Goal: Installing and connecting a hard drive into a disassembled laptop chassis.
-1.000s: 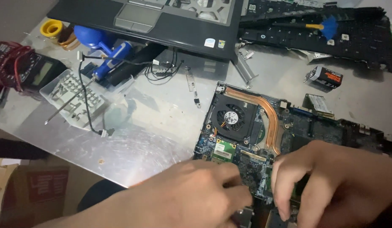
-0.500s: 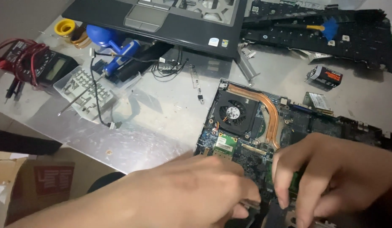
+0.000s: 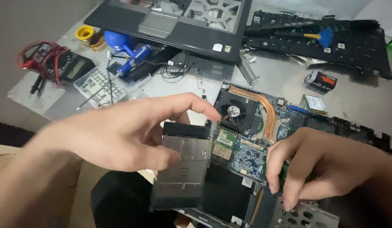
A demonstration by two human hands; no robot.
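Note:
My left hand (image 3: 128,131) grips a flat grey metal drive module (image 3: 183,166) with a black edge, lifted off the left side of the laptop motherboard (image 3: 246,154). An empty dark bay (image 3: 225,192) shows beside the module. My right hand (image 3: 322,166) rests on the board's right part, fingers curled and pressing down near a green strip; whether it holds anything is unclear. A black fan (image 3: 234,112) and a copper heat pipe (image 3: 268,112) sit at the board's far end.
A laptop palmrest shell (image 3: 179,25) and a black keyboard panel (image 3: 331,42) lie at the back. A multimeter with red leads (image 3: 63,63), a clear screw box (image 3: 101,86), a blue tool (image 3: 128,57), a yellow roll (image 3: 85,32) and a small battery (image 3: 320,80) lie on the grey table (image 3: 170,90).
My left hand has pulled the grey drive module out of the board and raised it to the left. The right hand stays pressed on the board. The view shifted slightly.

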